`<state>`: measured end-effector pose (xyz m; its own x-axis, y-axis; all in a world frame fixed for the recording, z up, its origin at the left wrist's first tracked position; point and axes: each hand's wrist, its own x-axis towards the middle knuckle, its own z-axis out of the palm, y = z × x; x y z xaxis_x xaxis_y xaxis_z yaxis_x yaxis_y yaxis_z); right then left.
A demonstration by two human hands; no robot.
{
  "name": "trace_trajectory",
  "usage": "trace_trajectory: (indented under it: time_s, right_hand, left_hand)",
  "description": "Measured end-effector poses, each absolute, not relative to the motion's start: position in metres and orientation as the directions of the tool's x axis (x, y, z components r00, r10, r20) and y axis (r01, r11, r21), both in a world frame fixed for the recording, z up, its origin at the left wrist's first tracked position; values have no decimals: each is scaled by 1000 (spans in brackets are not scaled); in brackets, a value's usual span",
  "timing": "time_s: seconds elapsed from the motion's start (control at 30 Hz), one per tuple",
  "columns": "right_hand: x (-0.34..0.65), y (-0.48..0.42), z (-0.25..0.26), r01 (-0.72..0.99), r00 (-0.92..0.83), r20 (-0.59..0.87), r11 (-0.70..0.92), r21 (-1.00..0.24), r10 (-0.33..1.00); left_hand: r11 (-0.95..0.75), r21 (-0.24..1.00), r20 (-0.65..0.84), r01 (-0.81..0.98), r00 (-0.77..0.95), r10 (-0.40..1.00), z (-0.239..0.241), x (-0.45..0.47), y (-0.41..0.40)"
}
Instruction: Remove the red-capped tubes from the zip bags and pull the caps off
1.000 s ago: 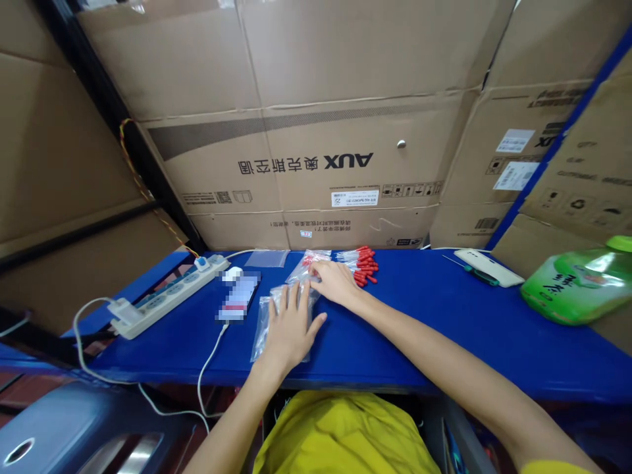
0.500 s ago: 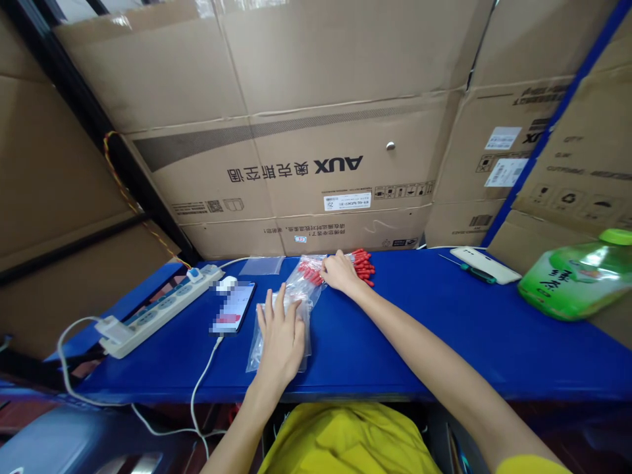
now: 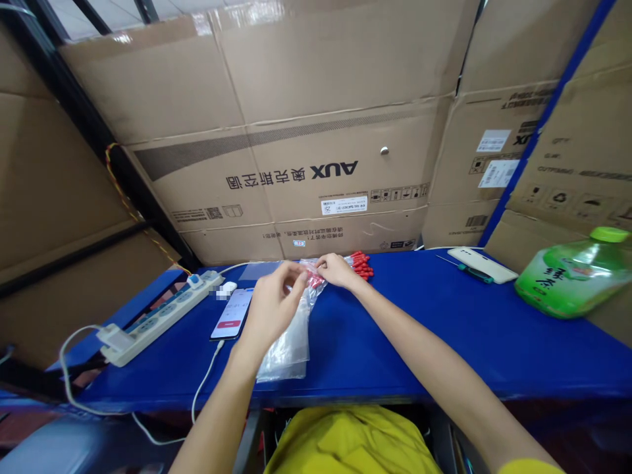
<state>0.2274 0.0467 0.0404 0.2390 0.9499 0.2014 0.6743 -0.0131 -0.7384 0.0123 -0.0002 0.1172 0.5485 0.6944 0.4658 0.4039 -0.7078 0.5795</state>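
Note:
My left hand (image 3: 274, 303) is at the left end of a clear plastic bag (image 3: 316, 284), its thumb and fingers curled together at the bag's edge. Red pieces show through the film. On the bag's other side my right hand (image 3: 336, 270) pinches the film, fingers closed. Behind it lies a bunch of thin red-tipped sticks (image 3: 363, 265), partly covered by that hand; their exact kind is unclear. Below my left hand, several flat clear bags (image 3: 286, 352) are stacked on the blue table (image 3: 395, 349).
A phone (image 3: 231, 315) on a white cable lies left, beside a long power strip (image 3: 162, 316). To the right are a screwdriver (image 3: 476, 272), a pale flat case (image 3: 484, 263) and a green bottle (image 3: 567, 276). Cardboard (image 3: 345, 138) walls the back.
My left hand has lifted off the stacked flat bags and moved up to the bag with red pieces. My right hand has shifted slightly left, off the red-tipped sticks and onto that bag's film.

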Motion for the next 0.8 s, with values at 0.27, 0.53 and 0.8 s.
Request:
trace_trajectory:
  time_s: [0.27,0.53,0.8]
  right_hand:
    - [256,21,59,-51,403,91,122,-991,911]
    - [276,4,42,-124,326,167,217,-968,931]
    - [282,-2,37,131,192,342,321,-938,920]
  left_hand:
    - [-569,689,188,449,647,739,125,94,70]
    - [-545,772,255,328,625,738,67,119,82]
    - [-541,808,269,233,671,691,51,122,73]
